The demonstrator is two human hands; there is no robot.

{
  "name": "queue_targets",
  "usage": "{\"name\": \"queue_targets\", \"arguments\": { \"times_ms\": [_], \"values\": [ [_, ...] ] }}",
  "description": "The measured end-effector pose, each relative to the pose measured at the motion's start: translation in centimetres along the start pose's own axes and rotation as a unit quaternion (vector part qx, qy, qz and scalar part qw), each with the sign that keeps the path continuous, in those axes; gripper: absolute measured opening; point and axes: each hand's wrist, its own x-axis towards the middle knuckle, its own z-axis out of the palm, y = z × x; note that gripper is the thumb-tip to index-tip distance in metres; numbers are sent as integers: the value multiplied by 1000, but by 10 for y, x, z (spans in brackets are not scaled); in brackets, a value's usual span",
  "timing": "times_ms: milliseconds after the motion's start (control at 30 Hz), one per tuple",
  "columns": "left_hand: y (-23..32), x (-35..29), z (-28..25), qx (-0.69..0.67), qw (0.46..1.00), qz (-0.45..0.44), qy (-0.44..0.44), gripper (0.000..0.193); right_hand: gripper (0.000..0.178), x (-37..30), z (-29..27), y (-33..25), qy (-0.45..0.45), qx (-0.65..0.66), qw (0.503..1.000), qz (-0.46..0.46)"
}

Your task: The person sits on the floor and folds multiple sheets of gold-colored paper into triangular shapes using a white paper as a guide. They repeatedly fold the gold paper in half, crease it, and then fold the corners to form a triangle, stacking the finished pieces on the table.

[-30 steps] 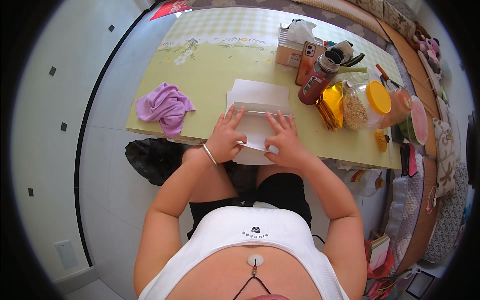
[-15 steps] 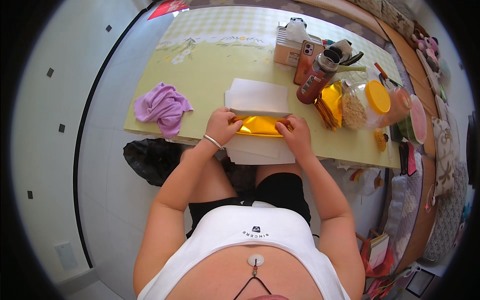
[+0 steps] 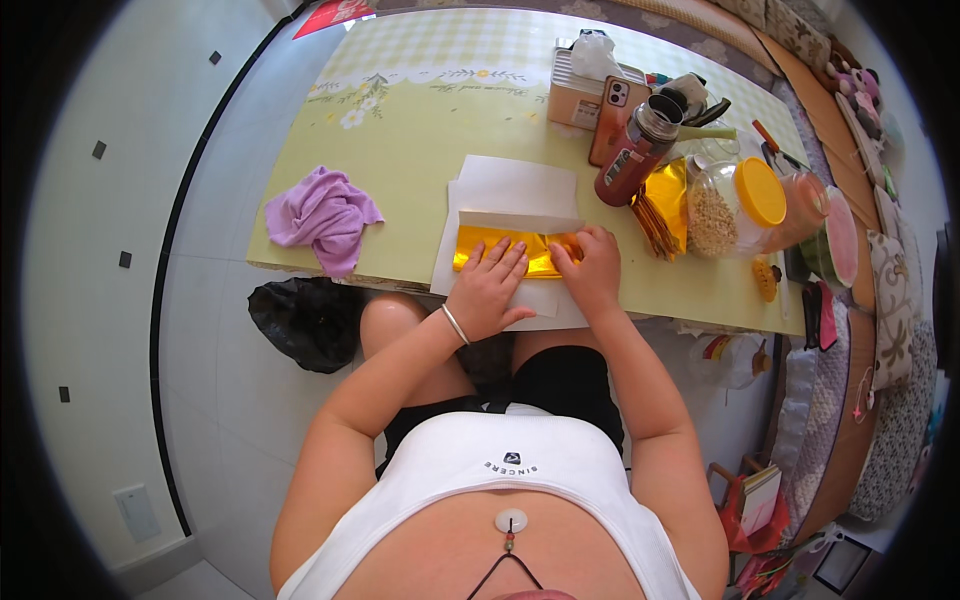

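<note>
A folded sheet of shiny gold foil paper (image 3: 537,257) lies on white paper sheets (image 3: 515,185) near the table's front edge. A pale strip shows along the fold's far side. My left hand (image 3: 487,292) rests flat on the middle of the foil paper, fingers stretched out. At its right end my right hand (image 3: 594,268) grips the foil paper between thumb and bent fingers. To the right a stack of gold foil sheets (image 3: 658,205) leans beside the jar and flask.
A purple cloth (image 3: 324,216) lies at the table's left. On the right stand a dark red flask (image 3: 626,165), a phone (image 3: 609,120), a ribbed box (image 3: 574,98), and a yellow-lidded jar (image 3: 715,213). A cut watermelon (image 3: 838,240) sits farther right. A black bag (image 3: 300,325) hangs below the table.
My left hand has let go of the foil's left end and moved onto it, flattening out. The raised foil and white paper now lie lower. My right hand stays at the right end.
</note>
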Motion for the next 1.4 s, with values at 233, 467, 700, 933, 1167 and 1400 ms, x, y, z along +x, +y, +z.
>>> {"name": "queue_targets", "arguments": {
  "times_ms": [233,467,700,933,1167,1400],
  "values": [
    [-2,-2,4,22,1000,-8,1,83,22,-2,2,8,21,-3,1000,-7],
    [-4,-2,6,23,1000,5,1,80,25,-3,0,8,-8,-45,999,18],
    [-6,-3,-3,46,994,5,-95,85,73,-29,11,-15,-148,-201,949,-193],
    [-49,-33,-21,63,988,-29,-138,99,68,-47,-28,3,-244,-154,942,-169],
    [-63,-10,-39,121,982,-86,-113,90,35,-30,-41,-13,-186,-201,933,-233],
    [8,25,-4,-82,991,14,106,22,19,-24,-29,-18,-138,-193,938,-251]
  ]
}}
